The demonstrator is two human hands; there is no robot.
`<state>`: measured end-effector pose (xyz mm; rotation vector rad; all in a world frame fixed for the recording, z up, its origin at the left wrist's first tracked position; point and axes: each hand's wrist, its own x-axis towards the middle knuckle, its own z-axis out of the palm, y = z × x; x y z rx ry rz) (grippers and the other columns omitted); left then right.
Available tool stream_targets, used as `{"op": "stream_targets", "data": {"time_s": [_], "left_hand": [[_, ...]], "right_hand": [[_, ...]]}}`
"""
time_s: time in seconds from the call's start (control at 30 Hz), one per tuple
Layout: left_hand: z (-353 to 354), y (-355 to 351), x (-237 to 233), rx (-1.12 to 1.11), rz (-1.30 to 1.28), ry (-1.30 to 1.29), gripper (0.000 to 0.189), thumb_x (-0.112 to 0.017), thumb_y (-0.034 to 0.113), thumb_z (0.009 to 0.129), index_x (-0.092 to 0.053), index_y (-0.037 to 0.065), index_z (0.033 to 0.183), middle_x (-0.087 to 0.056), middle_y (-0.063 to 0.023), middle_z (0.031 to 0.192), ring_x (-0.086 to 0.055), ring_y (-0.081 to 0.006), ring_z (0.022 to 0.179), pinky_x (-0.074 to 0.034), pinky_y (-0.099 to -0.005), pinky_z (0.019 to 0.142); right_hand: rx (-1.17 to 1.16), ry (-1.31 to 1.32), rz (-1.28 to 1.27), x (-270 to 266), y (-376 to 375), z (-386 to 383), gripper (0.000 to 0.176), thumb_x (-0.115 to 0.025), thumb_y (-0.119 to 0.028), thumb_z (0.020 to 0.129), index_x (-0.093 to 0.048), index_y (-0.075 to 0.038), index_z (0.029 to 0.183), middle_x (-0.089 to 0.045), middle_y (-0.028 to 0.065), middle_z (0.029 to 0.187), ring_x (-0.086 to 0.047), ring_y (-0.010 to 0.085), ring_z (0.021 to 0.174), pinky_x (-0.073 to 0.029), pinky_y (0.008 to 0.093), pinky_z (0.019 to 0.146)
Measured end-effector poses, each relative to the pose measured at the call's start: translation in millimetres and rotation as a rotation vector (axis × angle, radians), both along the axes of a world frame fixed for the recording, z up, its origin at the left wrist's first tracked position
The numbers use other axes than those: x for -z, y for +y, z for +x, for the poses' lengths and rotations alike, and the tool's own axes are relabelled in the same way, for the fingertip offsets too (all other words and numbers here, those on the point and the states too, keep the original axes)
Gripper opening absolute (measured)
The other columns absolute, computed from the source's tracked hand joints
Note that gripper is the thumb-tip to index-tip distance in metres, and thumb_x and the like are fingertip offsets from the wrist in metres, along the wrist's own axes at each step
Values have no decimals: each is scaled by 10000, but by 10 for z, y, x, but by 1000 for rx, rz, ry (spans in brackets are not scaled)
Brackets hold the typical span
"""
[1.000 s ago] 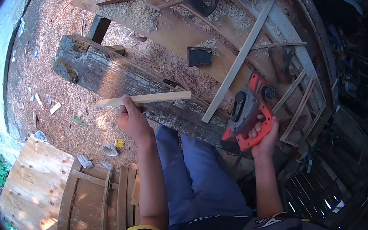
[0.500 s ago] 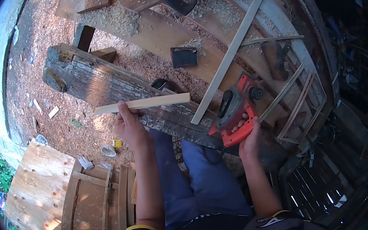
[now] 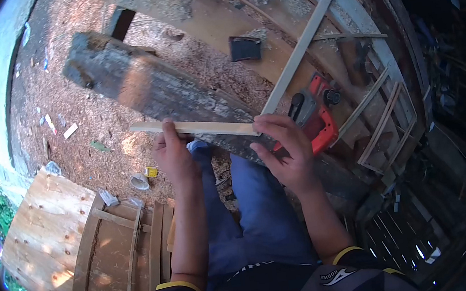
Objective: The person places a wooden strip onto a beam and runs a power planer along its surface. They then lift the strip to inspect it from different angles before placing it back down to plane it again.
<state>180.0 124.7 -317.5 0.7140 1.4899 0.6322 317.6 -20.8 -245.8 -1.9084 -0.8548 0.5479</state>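
Observation:
A short pale wooden strip (image 3: 210, 127) lies across the view above a weathered beam (image 3: 151, 91). My left hand (image 3: 176, 155) pinches it near its left part, thumb on top. At the strip's right end is my right hand (image 3: 287, 153), its fingers apart, with the index fingertip at the wood. Just beyond my right hand rests a red electric planer (image 3: 319, 114), partly hidden by that hand. A longer pale strip (image 3: 302, 44) slants from the beam up to the right.
A dark rectangular block (image 3: 245, 48) sits on a shavings-covered board (image 3: 212, 23). Thin slats (image 3: 378, 122) lie at the right. Plywood panels (image 3: 51, 226) stand at lower left. A white cup (image 3: 139, 182) is on the ground.
My right hand has let go of the planer and moved left to the strip's right end. The strip, still in my left hand, now tilts down to the right.

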Motion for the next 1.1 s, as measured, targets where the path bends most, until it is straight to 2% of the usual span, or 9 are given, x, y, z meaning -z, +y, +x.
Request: {"op": "stream_targets", "data": {"time_s": [0.13, 0.2, 0.27, 0.3, 0.4, 0.43, 0.57, 0.9, 1.1], "left_hand": [[-303, 86, -381, 69, -13, -24, 380, -632, 294, 1009, -588, 67, 707, -586, -30, 650, -556, -111, 605, -463, -263, 606], [-475, 115, -614, 65, 61, -106, 427, -602, 302, 1029, -569, 60, 678, -497, -1, 588, -527, -105, 593, -470, -265, 638], [-718, 140, -922, 69, 98, -196, 447, -582, 296, 1040, -557, 58, 663, -448, 13, 566, -514, -102, 594, -477, -272, 663], [-885, 134, -1049, 160, 147, -230, 373, -552, 275, 1056, -599, 43, 768, -465, 13, 631, -504, -104, 608, -482, -289, 695], [-1199, 118, -1475, 132, 205, -319, 247, -542, 253, 1060, -622, 34, 982, -527, 0, 758, -512, -106, 630, -485, -289, 703], [-1375, 125, -1573, 209, 269, -407, 216, -528, 226, 1062, -580, 43, 1163, -601, -30, 906, -604, -124, 708, -517, -291, 749], [-1938, 224, -2154, 235, 377, -553, 215, -496, 184, 1064, -570, 11, 1168, -680, -107, 1043, -715, -206, 939, -569, -364, 886], [-2697, 238, -3205, -90, 560, -626, 167, -544, 112, 1042, -575, -26, 1129, -684, -117, 1021, -727, -230, 934, -605, -393, 901], [-2805, 153, -3605, -284, 602, -607, 181, -558, 120, 1039, -596, -21, 1146, -688, -110, 1013, -725, -209, 897, -616, -363, 856]], "right_hand": [[-8, -43, 63, -216, 106, -295, 246, -759, 39, 821, -685, -32, 1044, -704, 102, 990, -707, 242, 895, -563, 328, 791], [-25, -52, 104, -435, 108, -425, 232, -742, 47, 852, -672, -3, 1068, -701, 114, 987, -706, 220, 884, -563, 324, 784], [76, 176, 143, -591, 88, -644, 190, -728, 16, 889, -675, 14, 1071, -701, 96, 936, -698, 177, 855, -561, 298, 761], [117, 293, 162, -690, 90, -755, 173, -721, 0, 907, -677, 23, 1072, -702, 87, 910, -695, 155, 841, -560, 285, 750], [130, 517, 243, -1074, 180, -1057, 157, -685, -30, 950, -684, 44, 1089, -693, 66, 857, -677, 107, 812, -553, 248, 721], [93, 537, 257, -1196, 211, -1153, 152, -688, -31, 947, -692, 36, 1084, -694, 63, 863, -676, 106, 804, -552, 245, 721], [-76, 560, 286, -1622, 444, -1514, 160, -693, -30, 940, -706, 17, 1092, -701, 59, 866, -677, 103, 782, -556, 240, 720], [-390, 556, 351, -2603, 829, -2061, 197, -753, -45, 900, -676, 2, 1075, -715, 59, 892, -701, 111, 829, -569, 233, 750], [-747, 324, 368, -3125, 979, -2059, 267, -809, -42, 840, -668, -7, 1063, -714, 49, 914, -680, 107, 880, -544, 256, 792]]}}
